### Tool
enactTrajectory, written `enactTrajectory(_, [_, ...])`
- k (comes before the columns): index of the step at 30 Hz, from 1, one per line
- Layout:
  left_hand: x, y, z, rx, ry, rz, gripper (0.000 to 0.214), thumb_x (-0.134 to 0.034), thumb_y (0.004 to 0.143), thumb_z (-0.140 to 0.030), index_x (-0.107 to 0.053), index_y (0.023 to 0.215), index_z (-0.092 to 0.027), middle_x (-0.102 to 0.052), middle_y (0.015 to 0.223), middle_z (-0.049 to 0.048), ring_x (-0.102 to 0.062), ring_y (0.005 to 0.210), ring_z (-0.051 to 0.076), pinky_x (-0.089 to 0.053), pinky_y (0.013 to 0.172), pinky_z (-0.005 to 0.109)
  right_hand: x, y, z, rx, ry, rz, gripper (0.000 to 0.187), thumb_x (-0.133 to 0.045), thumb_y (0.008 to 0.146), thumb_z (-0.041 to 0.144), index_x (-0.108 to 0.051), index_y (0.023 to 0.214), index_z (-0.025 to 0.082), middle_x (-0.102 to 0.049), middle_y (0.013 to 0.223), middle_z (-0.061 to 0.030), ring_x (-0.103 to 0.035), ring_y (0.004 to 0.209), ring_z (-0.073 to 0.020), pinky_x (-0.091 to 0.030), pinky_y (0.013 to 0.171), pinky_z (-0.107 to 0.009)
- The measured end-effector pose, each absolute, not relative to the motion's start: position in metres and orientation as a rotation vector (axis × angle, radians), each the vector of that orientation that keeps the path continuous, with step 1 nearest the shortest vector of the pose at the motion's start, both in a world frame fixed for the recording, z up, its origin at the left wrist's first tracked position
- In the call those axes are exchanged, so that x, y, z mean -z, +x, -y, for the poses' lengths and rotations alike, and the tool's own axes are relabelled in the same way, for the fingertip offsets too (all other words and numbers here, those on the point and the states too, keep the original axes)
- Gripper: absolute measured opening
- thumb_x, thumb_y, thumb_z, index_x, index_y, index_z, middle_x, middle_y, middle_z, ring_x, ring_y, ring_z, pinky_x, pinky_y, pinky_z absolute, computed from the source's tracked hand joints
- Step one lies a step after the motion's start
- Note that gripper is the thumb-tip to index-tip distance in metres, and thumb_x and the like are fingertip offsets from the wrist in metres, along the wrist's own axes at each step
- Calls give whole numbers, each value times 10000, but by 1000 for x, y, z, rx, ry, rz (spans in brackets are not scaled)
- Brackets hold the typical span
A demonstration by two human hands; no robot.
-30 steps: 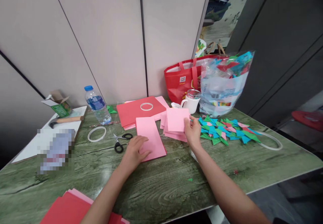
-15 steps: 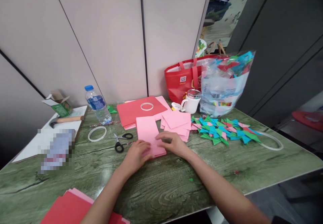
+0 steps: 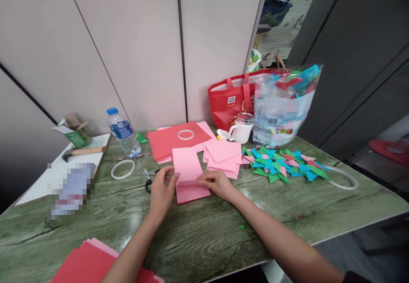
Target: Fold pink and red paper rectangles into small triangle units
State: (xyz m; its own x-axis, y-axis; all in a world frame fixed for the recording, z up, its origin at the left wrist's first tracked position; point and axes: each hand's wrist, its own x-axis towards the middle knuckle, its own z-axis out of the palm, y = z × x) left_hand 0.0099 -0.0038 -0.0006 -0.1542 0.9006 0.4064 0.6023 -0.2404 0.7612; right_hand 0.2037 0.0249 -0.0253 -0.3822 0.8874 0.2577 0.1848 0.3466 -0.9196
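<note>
A tall pink paper sheet [image 3: 188, 166] lies on top of a small pink stack in the middle of the green table [image 3: 204, 232]. My left hand [image 3: 162, 189] pinches the sheet's left edge, thumb on top. At its right lower corner my right hand [image 3: 217, 181] grips the sheet too, so that the near end is lifted off the pink piece below it. Black scissors [image 3: 150, 180] lie just left of my left hand, partly hidden by it. A pile of pink squares [image 3: 223, 156] sits right of the sheet.
Red and pink sheets with a white ring [image 3: 185, 134] lie behind. A water bottle [image 3: 122, 132], another ring [image 3: 122, 169], a white mug [image 3: 243, 129], a red bag [image 3: 230, 100], a plastic bag [image 3: 283, 106] and folded coloured triangles [image 3: 283, 164] surround them. Red paper [image 3: 86, 264] lies at the near left edge.
My right hand let go of a pink square on the right pile and came left to the tall pink sheet. Both hands now pinch its edges and lift its near end.
</note>
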Motion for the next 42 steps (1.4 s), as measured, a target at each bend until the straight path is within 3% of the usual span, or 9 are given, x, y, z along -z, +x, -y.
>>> enactTrajectory(6, [3,9,1,-1296,1710,-1649,231,-524,753,-375,-591,791,-158,-633,726,34,-568,658,165,-436,620,266,31,203,-28,-1203,-1016,1645,213,-674,628,358,-685,635,146,-685,720,-65,-585,599,-161,-439,543,-260])
enactTrajectory(12, [4,10,4,-1283,1799,-1647,247,-508,763,-375,-628,719,-163,-651,696,23,-565,632,160,-429,596,249,30,206,-30,-1201,-1019,1731,262,-605,700,389,-704,694,146,-672,676,-34,-564,605,-157,-411,541,-248])
enactTrajectory(17, [3,11,4,-1277,1845,-1612,215,-552,736,-364,-643,738,-169,-668,722,26,-576,618,152,-444,589,245,30,209,-32,-1222,-970,1795,303,-560,735,414,-698,685,149,-654,645,-4,-563,617,-159,-411,538,-243])
enactTrajectory(24, [5,10,4,-1300,1829,-1613,228,-551,741,-347,-641,839,-162,-682,793,49,-603,661,163,-472,633,273,29,206,-30,-1231,-1026,1634,242,-645,656,377,-706,719,151,-697,762,-61,-612,686,-188,-467,639,-297])
enactTrajectory(31, [2,12,4,-1320,1786,-1593,208,-552,731,-330,-652,803,-162,-692,787,53,-620,693,177,-484,664,291,25,203,-27,-1249,-1036,1525,232,-683,614,360,-690,678,137,-694,737,-66,-616,651,-172,-477,624,-289])
enactTrajectory(36, [4,11,4,-1336,1758,-1538,234,-572,702,-280,-648,889,-162,-692,769,48,-624,698,176,-481,704,309,23,202,-26,-1225,-1059,1588,252,-679,618,374,-693,691,133,-692,700,-59,-607,614,-162,-475,591,-278])
enactTrajectory(42, [-1,11,3,-1341,1479,-1462,262,-647,620,-275,-616,847,-148,-704,695,55,-645,688,200,-483,713,334,21,208,-29,-1237,-1018,1498,307,-618,678,425,-708,768,145,-706,799,-81,-635,760,-204,-488,710,-328])
